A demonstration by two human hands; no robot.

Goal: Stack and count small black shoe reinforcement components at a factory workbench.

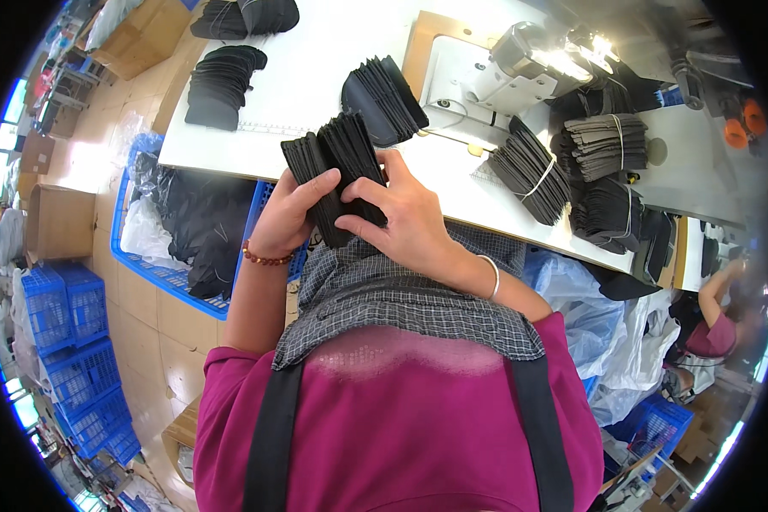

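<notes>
Both my hands are closed around a thick stack of black fabric pieces (343, 158), held over the table's near edge. My left hand (286, 213) grips its left side, thumb lying across the layers. On the other side, my right hand (401, 213) wraps the stack, fingers bent and thumb against its lower part. The stack looks parted into two bundles along the middle. Just beyond it, a second black stack (384, 101) leans on the white tabletop (316, 34), touched by neither hand. How the fingertips sit beneath the stack is hidden.
A sewing machine (520, 68) with a lit lamp stands at the back right. Tied black bundles (529, 171) lie right of it, another stack (222, 88) at the left. A blue crate (175, 286) with dark fabric sits below the table's left edge. Another person (712, 328) sits far right.
</notes>
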